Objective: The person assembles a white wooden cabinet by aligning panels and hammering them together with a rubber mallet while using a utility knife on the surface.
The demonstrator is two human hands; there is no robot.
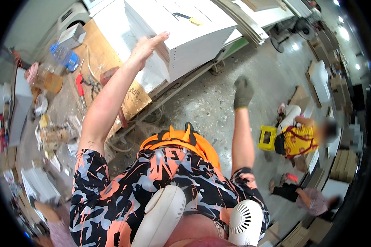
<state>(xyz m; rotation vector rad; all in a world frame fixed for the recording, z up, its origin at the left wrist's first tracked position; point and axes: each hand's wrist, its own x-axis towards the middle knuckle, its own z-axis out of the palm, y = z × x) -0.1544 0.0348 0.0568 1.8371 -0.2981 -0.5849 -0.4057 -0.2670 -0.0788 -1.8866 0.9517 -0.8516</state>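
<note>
My left hand (149, 46) is bare, with its fingers stretched out and pointing right. It is at the near left edge of a stack of white panels (196, 55); whether it touches them I cannot tell. On the top panel, beyond that hand, lies a yellow-and-black cutter-like tool (192, 20). My right hand (244, 94) wears a dark grey work glove and is over the floor, to the right of the stack. Its fingers are smeared, and nothing shows in it. Below my left forearm is a workbench with a wooden board (139, 98).
On the left stand a blue-capped bottle (72, 61), a jar of amber liquid (52, 84) and a red air gun (81, 87). Long boards (247, 29) stick out at the top right. A person in yellow (299, 138) is by a yellow stool (267, 138); others are farther off.
</note>
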